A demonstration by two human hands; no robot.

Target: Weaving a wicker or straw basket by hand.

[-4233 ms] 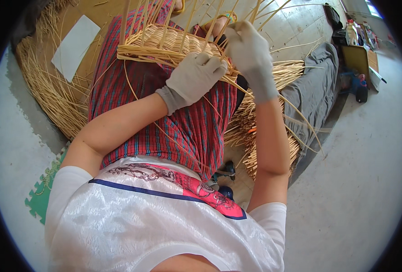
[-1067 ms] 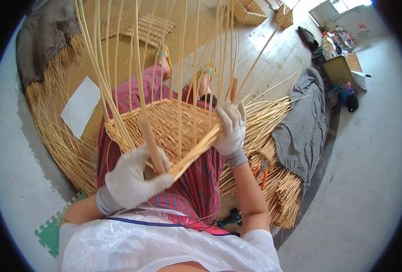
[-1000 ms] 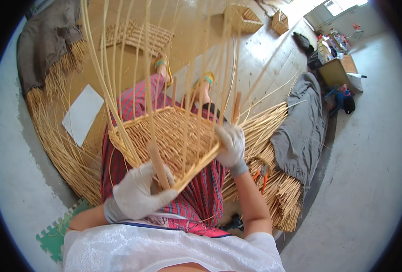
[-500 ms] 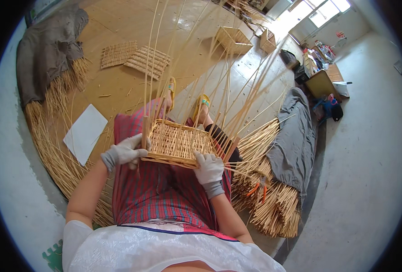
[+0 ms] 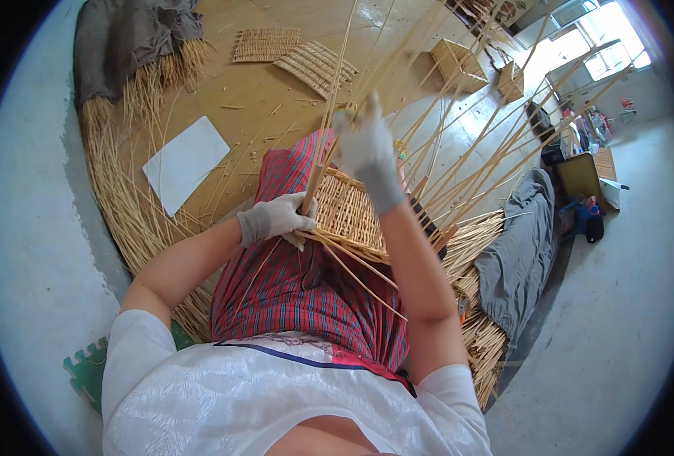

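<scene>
A half-woven wicker basket (image 5: 346, 204) lies on my lap, with long thin canes (image 5: 470, 137) standing up from its edges. My left hand (image 5: 280, 217), in a pale work glove, is closed round the near left corner, beside a short wooden corner post (image 5: 313, 188). Loose cane ends (image 5: 359, 262) stick out below the near edge. Above the basket, my gloved right hand (image 5: 369, 146) is raised among the upright canes near the far left side. Motion smears its fingers, so its grip cannot be made out. My right forearm covers the basket's right part.
Cane bundles lie under grey cloths at left (image 5: 135, 45) and right (image 5: 518, 254). A white sheet (image 5: 187, 165) is on the floor at left. Farther off are two woven panels (image 5: 318, 68) and an open basket (image 5: 458, 66). A cluttered table (image 5: 584, 175) stands by the right wall.
My right hand has left the near right edge and swung up over the basket's far left. Cane ends now hang from the near edge. The view has shifted, while my left hand stays at the corner.
</scene>
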